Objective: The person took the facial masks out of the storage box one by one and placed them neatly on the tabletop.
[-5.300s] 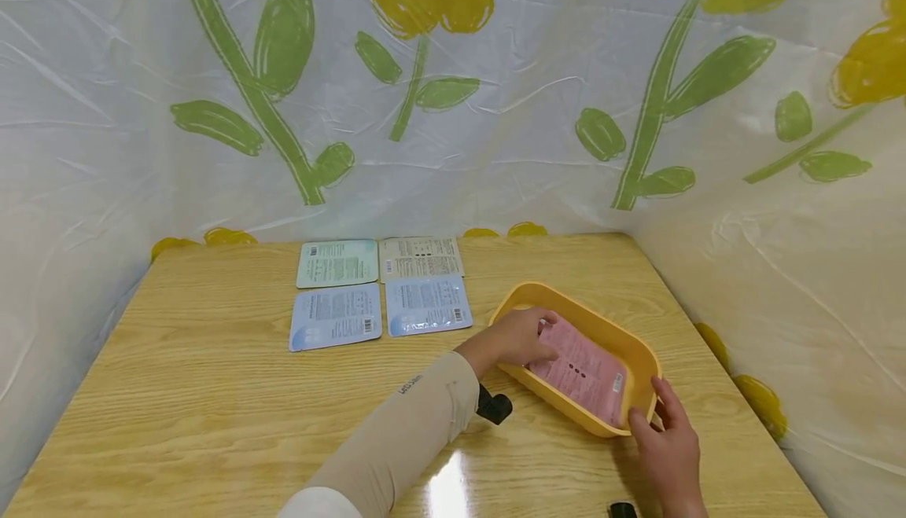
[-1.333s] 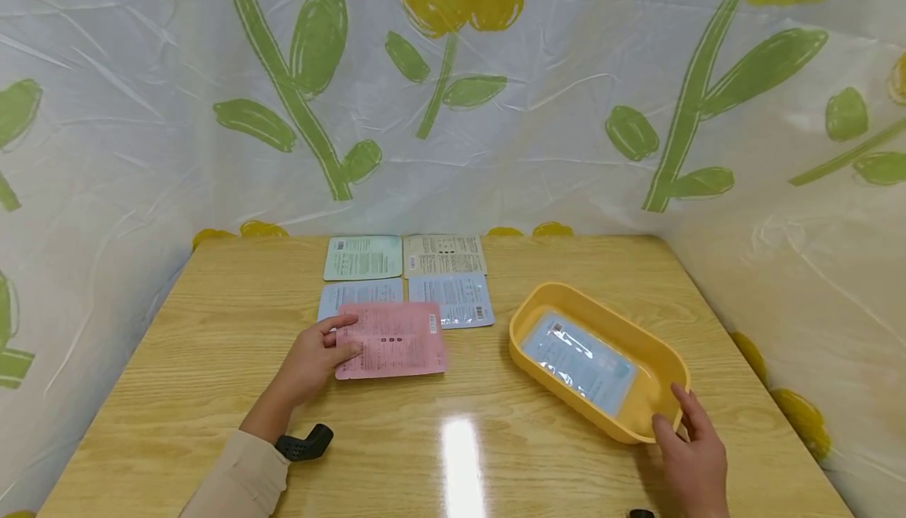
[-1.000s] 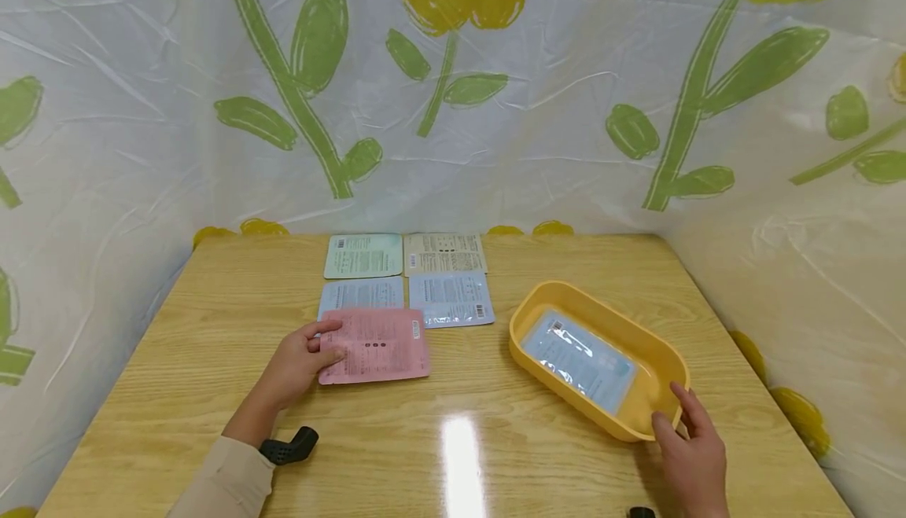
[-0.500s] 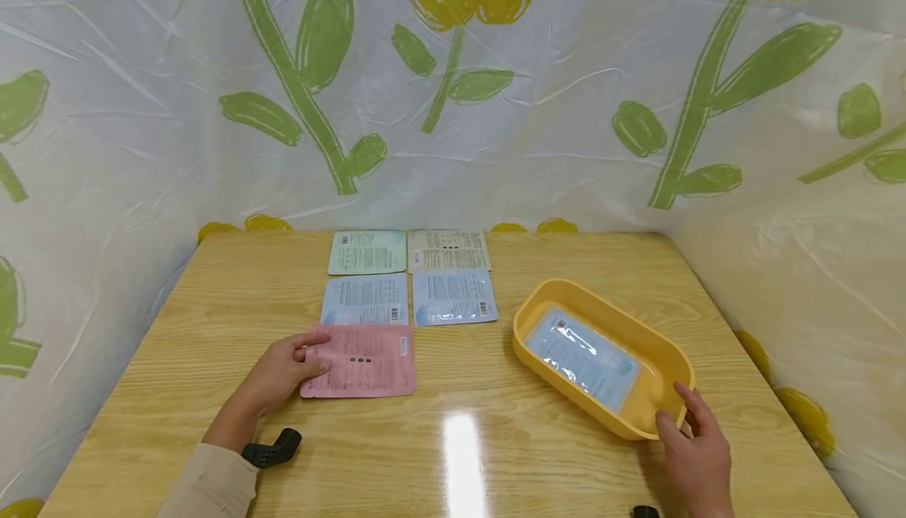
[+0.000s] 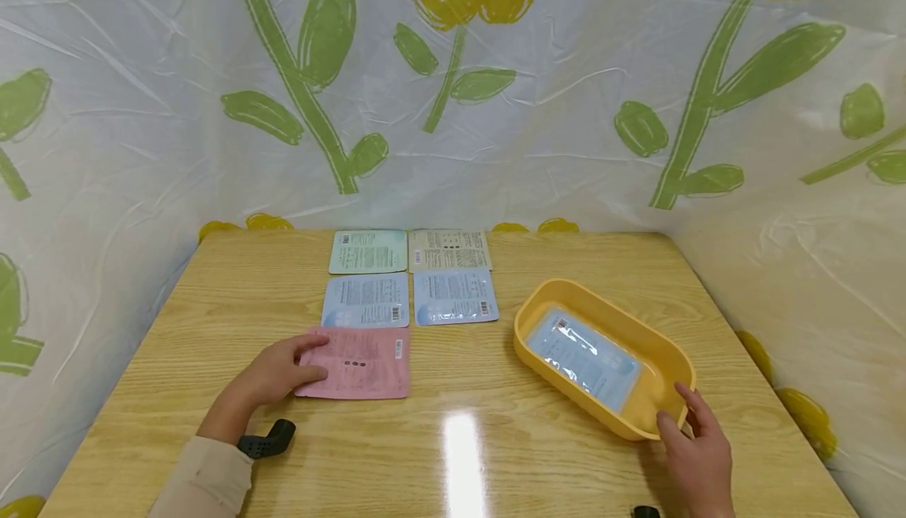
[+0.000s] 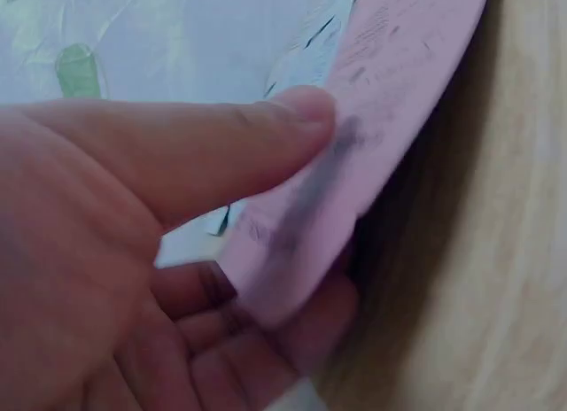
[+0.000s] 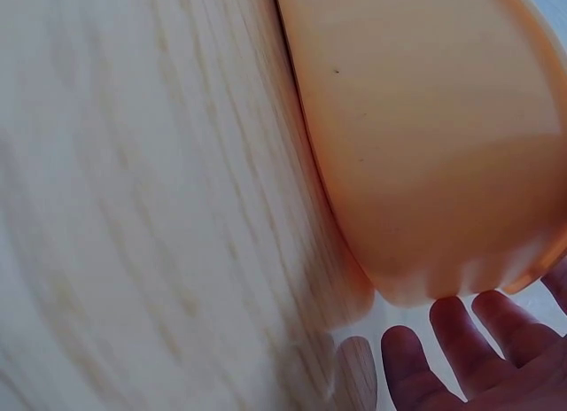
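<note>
Left of the frame's lower centre, the left hand (image 5: 272, 376) pinched the pink packet (image 5: 364, 376) by its left edge, likely the surest hold on something light, floppy and slick. Lower right, the right hand (image 5: 701, 455) gripped the stiff-looking yellow tray (image 5: 623, 325).

Beside pale wood-grain tabletop (image 7: 133, 198), we see the smooth, rounded wall of an orange container (image 7: 434, 127), shaded toward its lower end. There we find the right hand (image 7: 514, 380), two fingertips against the container, another just apart.
</note>
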